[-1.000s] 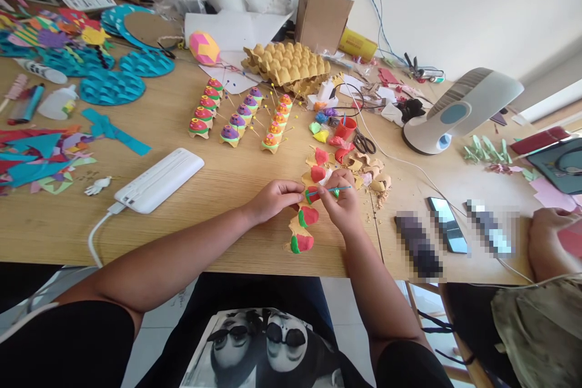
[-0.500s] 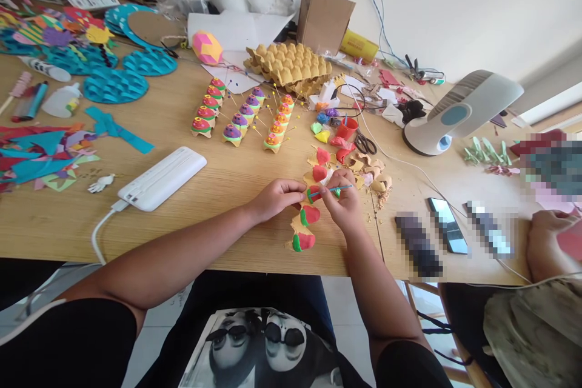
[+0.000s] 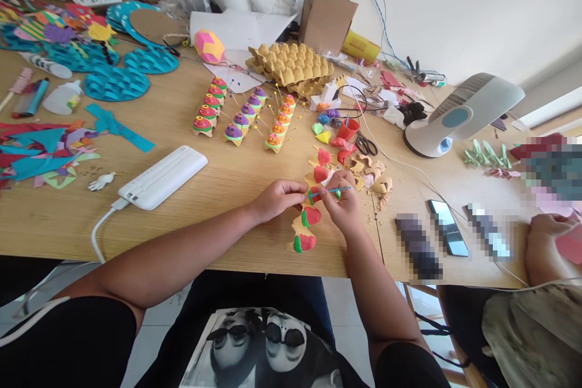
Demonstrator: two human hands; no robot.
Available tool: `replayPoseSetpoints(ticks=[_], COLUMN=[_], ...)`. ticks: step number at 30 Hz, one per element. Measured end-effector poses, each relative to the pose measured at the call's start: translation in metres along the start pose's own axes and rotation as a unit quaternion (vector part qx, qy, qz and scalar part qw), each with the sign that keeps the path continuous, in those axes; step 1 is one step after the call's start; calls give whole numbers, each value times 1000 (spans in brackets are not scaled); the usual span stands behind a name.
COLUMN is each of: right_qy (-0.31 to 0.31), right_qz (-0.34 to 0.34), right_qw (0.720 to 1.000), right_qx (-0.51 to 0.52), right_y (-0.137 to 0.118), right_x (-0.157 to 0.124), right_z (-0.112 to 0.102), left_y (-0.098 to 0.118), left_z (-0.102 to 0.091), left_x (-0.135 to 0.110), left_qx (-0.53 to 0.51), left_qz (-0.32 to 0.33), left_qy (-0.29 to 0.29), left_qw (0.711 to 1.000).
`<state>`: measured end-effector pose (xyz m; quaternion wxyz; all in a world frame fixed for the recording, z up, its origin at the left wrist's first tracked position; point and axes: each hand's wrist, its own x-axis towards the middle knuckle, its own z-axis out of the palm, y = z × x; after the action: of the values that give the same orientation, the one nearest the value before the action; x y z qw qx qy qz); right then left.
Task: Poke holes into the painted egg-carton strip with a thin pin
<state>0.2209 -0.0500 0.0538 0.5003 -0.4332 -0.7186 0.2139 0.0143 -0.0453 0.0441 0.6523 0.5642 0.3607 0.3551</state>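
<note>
An egg-carton strip (image 3: 311, 217), its cups covered with red and green clay, lies in front of me between my hands. My left hand (image 3: 282, 199) is closed on the strip's left edge near its middle cup, with thumb and index finger pinched. My right hand (image 3: 339, 201) pinches a thin blue stick (image 3: 344, 189), whose tip reaches the red and green clay of that middle cup. Some green clay shows by the right fingers. Beyond the hands is a red clay lump (image 3: 345, 153) beside a small red cup (image 3: 348, 128).
Three decorated carton strips (image 3: 246, 114) stand further back, pins sticking out. A power bank (image 3: 162, 177) lies left. Scissors (image 3: 366, 144), torn carton pieces (image 3: 382, 183), a fan (image 3: 464, 112) and phones (image 3: 448, 227) are right. Another person's hand (image 3: 545, 242) holds pink paper at the far right.
The view has shifted very slightly. Both my hands and the blue stick keep almost the same place at the middle cup. The other person's hand has moved a little left.
</note>
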Motion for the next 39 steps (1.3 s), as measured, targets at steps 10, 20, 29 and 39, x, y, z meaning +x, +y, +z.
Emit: replayPoseSetpoints(ticks=[10,20,29,39], right_qy=[-3,-7,0,-12], right_qz=[-7,36,31,12], right_qw=[999,999,999,1000], right_qx=[-32,38,19,19], right_y=[-2,5,5,8], right_x=[1,-2,-1,-2], right_z=[-1,0,1,2], left_y=[-3,3,2,2], left_z=[-1,2,0,0], left_x=[0,-1,-1,1], left_qx=[16,21,37,29], left_qz=[-1,3,16,11], left_qy=[0,-3,3,10], left_qw=[1000,1000,999,999])
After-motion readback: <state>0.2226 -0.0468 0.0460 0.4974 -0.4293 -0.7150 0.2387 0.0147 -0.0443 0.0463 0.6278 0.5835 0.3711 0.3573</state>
